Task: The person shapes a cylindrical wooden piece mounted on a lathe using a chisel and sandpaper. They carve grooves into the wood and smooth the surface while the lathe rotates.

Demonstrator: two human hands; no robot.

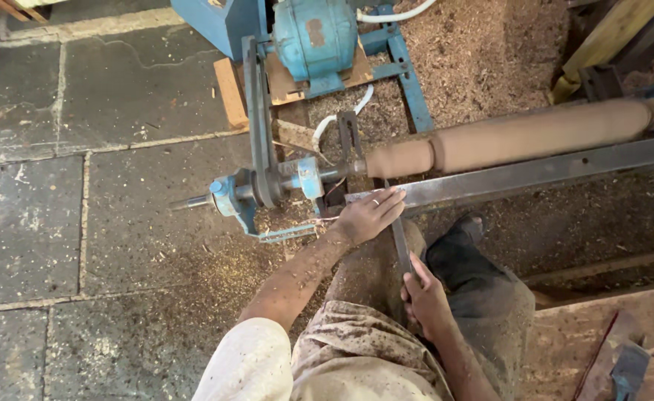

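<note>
The person sits low at a wood lathe, knees drawn up and dusted with shavings. A long, pale-brown turned wooden cylinder [524,134] is mounted between the lathe's ends, running from near the blue headstock bearing [308,178] out toward the right edge of the machine bed. Just in front of it lies a long grey steel tool-rest bar [535,172], parallel to the wood, so a tool can lean on it close to the work.

The left hand [368,215] lies flat, fingers spread forward, pressing down on the near left end of that bar and over the blade of a long dark metal chisel [400,238], pinning it to the rest for steadiness. The right hand [425,301] is closed round the chisel's lower handle end, down by the lap, giving leverage. The chisel's tip points up toward the narrower left section of the cylinder; I can't quite tell whether it touches the wood, as the fingers cover that spot.

Behind the headstock sits a light-blue electric motor [314,33] on a wooden board, with a dark drive belt [256,111] running down to the spindle. Sawdust [475,52] is heaped beyond the bed; the stone-slab floor [60,223] to the left carries a thinner scatter.
</note>
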